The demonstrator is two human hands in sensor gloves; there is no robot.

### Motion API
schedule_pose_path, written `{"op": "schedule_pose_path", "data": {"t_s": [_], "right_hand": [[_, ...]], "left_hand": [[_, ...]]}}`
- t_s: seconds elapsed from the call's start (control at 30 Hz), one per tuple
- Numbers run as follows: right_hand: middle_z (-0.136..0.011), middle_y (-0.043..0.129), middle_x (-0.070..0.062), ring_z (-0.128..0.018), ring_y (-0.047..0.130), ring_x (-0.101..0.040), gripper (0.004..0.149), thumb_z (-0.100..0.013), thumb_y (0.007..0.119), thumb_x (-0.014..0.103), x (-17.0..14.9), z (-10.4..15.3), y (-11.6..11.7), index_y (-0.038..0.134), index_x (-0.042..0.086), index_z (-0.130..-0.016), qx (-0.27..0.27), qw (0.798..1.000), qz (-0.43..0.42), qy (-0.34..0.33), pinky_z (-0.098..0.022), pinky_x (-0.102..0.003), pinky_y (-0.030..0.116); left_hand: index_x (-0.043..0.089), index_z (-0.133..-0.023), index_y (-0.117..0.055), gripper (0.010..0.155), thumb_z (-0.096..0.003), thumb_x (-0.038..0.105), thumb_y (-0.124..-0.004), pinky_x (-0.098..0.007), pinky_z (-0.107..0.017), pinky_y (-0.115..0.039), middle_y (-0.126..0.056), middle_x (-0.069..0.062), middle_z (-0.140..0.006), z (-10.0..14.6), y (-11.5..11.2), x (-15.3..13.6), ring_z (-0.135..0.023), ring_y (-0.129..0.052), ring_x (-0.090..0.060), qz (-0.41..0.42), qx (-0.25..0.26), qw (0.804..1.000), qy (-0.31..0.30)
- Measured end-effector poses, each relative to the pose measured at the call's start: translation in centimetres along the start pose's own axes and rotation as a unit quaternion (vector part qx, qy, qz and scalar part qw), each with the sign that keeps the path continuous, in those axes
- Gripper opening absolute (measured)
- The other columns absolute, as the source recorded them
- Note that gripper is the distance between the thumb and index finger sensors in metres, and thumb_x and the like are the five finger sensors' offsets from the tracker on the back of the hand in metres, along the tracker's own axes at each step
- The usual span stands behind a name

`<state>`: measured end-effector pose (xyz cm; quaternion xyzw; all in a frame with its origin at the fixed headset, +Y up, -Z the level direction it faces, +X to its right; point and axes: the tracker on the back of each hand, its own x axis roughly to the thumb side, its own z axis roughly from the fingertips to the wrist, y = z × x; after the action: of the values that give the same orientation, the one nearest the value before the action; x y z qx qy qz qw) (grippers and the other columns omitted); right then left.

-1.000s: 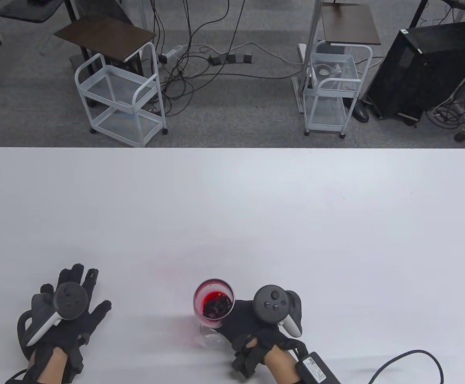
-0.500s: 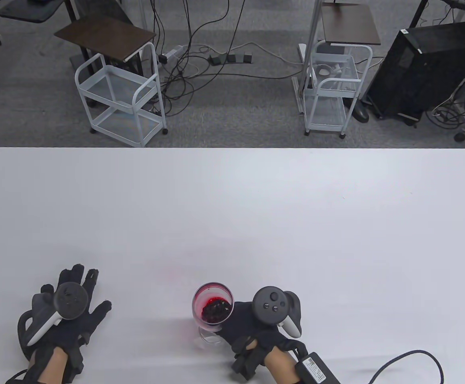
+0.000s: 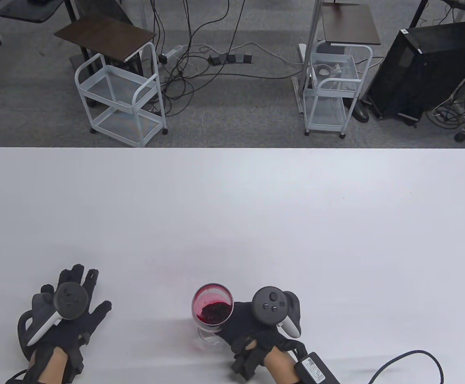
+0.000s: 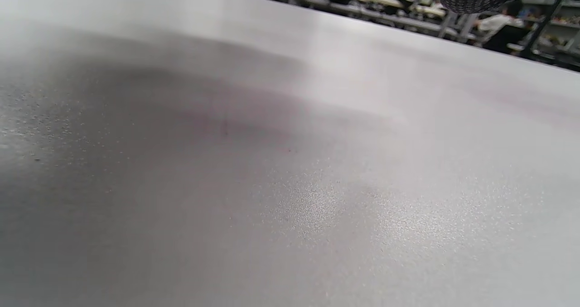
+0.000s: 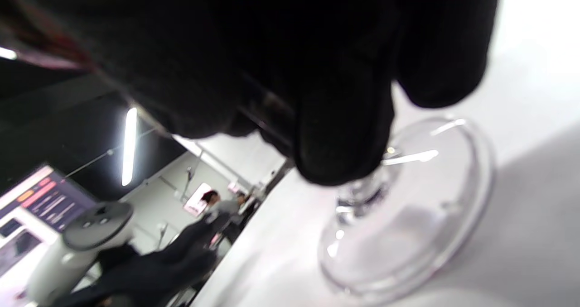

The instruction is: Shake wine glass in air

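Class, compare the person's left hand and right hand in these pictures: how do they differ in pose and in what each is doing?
The left hand lies flat on the table with fingers spread, holding nothing; the right hand is curled around the wine glass, gripping near its stem. The left hand sits well apart from the glass; the right hand touches it. Both wear black gloves with a tracker on the back.

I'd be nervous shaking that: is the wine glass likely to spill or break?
The wine glass looks thin, clear and probably fragile. Its red liquid fills only the bowl's bottom, so gentle swirling likely won't spill. The right hand grips its narrow stem, so it may feel top-heavy.
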<state>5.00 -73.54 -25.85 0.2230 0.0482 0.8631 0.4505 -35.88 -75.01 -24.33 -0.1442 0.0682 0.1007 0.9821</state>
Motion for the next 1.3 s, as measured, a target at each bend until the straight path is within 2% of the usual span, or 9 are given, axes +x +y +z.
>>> {"op": "schedule_pose_path", "data": {"t_s": [0.17, 0.27, 0.4, 0.5, 0.63, 0.77, 0.87, 1.0, 1.3], "right_hand": [[-0.072, 0.106, -0.003, -0.041, 0.112, -0.021, 0.042, -0.035, 0.096, 0.038, -0.19, 0.10, 0.45, 0.093, 0.023, -0.074, 0.034, 0.999, -0.022, -0.002, -0.047, -0.049, 0.085], [-0.072, 0.106, -0.003, -0.041, 0.112, -0.021, 0.042, -0.036, 0.096, 0.039, 0.02, -0.02, -0.14, 0.093, 0.023, -0.074, -0.001, 1.000, 0.004, -0.001, -0.047, -0.049, 0.085], [-0.072, 0.105, -0.003, -0.041, 0.112, -0.021, 0.042, -0.036, 0.096, 0.039, -0.05, 0.06, 0.56, 0.093, 0.023, -0.074, 0.032, 0.999, -0.018, -0.004, -0.047, -0.049, 0.085], [-0.072, 0.105, -0.003, -0.041, 0.112, -0.021, 0.042, -0.036, 0.096, 0.039, 0.06, 0.00, -0.09, 0.093, 0.023, -0.074, -0.004, 1.000, 0.010, 0.002, -0.047, -0.049, 0.085], [-0.072, 0.106, -0.003, -0.041, 0.112, -0.021, 0.042, -0.036, 0.096, 0.039, -0.17, 0.08, 0.62, 0.093, 0.022, -0.074, 0.037, 0.999, -0.022, -0.002, -0.047, -0.049, 0.085], [-0.071, 0.106, -0.003, -0.040, 0.112, -0.021, 0.042, -0.036, 0.096, 0.039, -0.10, -0.07, -0.11, 0.093, 0.022, -0.074, -0.005, 1.000, 0.010, 0.006, -0.047, -0.049, 0.085], [-0.071, 0.106, -0.003, -0.040, 0.112, -0.021, 0.042, -0.036, 0.096, 0.039, -0.25, 0.09, 0.49, 0.093, 0.022, -0.074, 0.033, 0.999, -0.019, 0.001, -0.047, -0.049, 0.085], [-0.071, 0.106, -0.003, -0.040, 0.112, -0.021, 0.042, -0.035, 0.096, 0.039, -0.05, -0.01, -0.18, 0.093, 0.022, -0.074, -0.003, 1.000, 0.009, 0.003, -0.047, -0.049, 0.085], [-0.071, 0.106, -0.003, -0.040, 0.112, -0.021, 0.042, -0.036, 0.096, 0.039, -0.17, 0.16, 0.20, 0.093, 0.022, -0.074, 0.024, 1.000, -0.008, 0.003, -0.047, -0.049, 0.085]], "left_hand": [[0.042, -0.114, -0.022, 0.084, -0.0475, 0.071, -0.065, -0.057, -0.079, -0.007, -0.005, 0.008, -0.123, -0.03, 0.00, -0.02, -0.120, -0.008, -0.024, -0.001, -0.002, 1.000, 0.001], [0.042, -0.114, -0.022, 0.084, -0.0475, 0.071, -0.065, -0.057, -0.079, -0.007, -0.005, 0.008, -0.123, -0.03, -0.03, -0.06, -0.120, -0.008, -0.024, -0.001, -0.004, 1.000, 0.002], [0.042, -0.114, -0.022, 0.084, -0.0475, 0.071, -0.065, -0.057, -0.079, -0.007, -0.004, 0.008, -0.123, -0.03, 0.01, -0.05, -0.120, -0.007, -0.024, -0.003, -0.004, 1.000, 0.002], [0.042, -0.113, -0.022, 0.084, -0.0475, 0.071, -0.065, -0.057, -0.079, -0.007, -0.004, 0.008, -0.123, 0.11, 0.11, -0.07, -0.120, -0.007, -0.024, -0.003, 0.000, 1.000, 0.001], [0.042, -0.113, -0.021, 0.084, -0.0476, 0.071, -0.065, -0.057, -0.079, -0.007, -0.004, 0.008, -0.123, 0.09, 0.19, 0.03, -0.120, -0.007, -0.024, -0.006, 0.004, 1.000, -0.002], [0.042, -0.113, -0.021, 0.084, -0.0476, 0.071, -0.065, -0.057, -0.079, -0.007, -0.004, 0.008, -0.123, 0.17, 0.23, 0.06, -0.120, -0.007, -0.024, -0.006, 0.010, 1.000, -0.004], [0.043, -0.113, -0.021, 0.084, -0.0475, 0.071, -0.065, -0.057, -0.079, -0.006, -0.004, 0.008, -0.123, 0.14, 0.24, 0.14, -0.120, -0.006, -0.023, -0.010, 0.011, 1.000, -0.004], [0.042, -0.113, -0.021, 0.084, -0.0474, 0.072, -0.065, -0.057, -0.078, -0.006, -0.004, 0.008, -0.123, 0.20, 0.21, 0.23, -0.120, -0.006, -0.023, -0.012, 0.012, 1.000, -0.004], [0.043, -0.113, -0.021, 0.084, -0.0474, 0.072, -0.065, -0.057, -0.077, -0.004, -0.003, 0.009, -0.123, 0.25, 0.23, 0.40, -0.120, -0.005, -0.023, -0.016, 0.016, 1.000, -0.006]]}}
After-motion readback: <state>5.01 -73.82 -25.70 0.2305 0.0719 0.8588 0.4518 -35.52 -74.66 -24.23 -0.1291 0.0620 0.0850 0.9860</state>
